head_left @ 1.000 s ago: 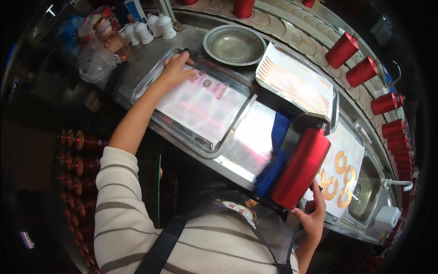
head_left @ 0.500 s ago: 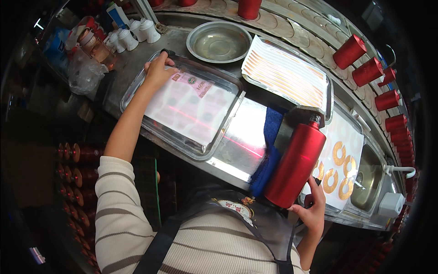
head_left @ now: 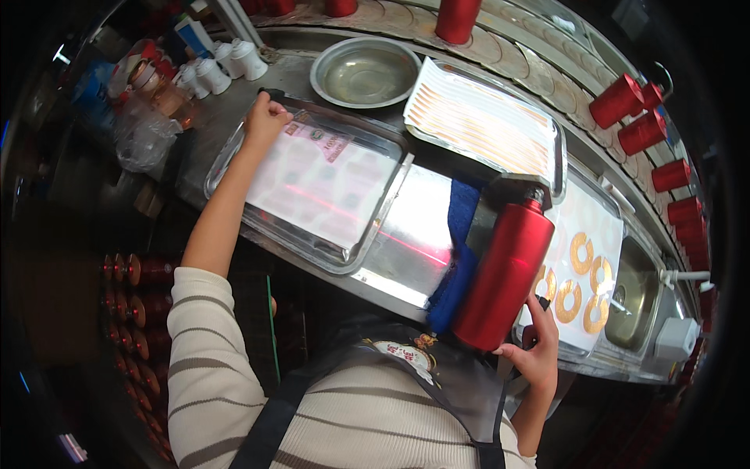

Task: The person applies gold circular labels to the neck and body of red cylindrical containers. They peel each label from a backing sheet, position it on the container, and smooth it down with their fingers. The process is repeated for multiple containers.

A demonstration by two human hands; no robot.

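My left hand [head_left: 266, 121], a black cover on one fingertip, is at the far left corner of a metal tray [head_left: 361, 254]. Its fingers are drawn together; what they hold, if anything, cannot be made out. Pale decal sheets [head_left: 316, 184] with a pink printed strip lie in that tray. On my right, a shiny red metal bottle [head_left: 506, 273] leans on its side, its neck at a dark metal holder [head_left: 512, 187]. My right hand [head_left: 537, 348] is at the bottle's base, thumb on the bottom edge and a finger along the side. A blue cloth [head_left: 462, 242] lies beside the bottle.
A round metal basin [head_left: 366, 74] stands behind the tray. Striped sheets [head_left: 484, 121] fill another tray. Gold ring-shaped decals [head_left: 582, 254] lie on paper at right, near a sink [head_left: 634, 313]. White jars [head_left: 248, 61] stand back left. Red bottles [head_left: 617, 102] line a curved conveyor.
My left hand's fingers have closed together and drawn slightly back from the printed strip. My right hand stays at the bottle's base. The whole view has shifted a little.
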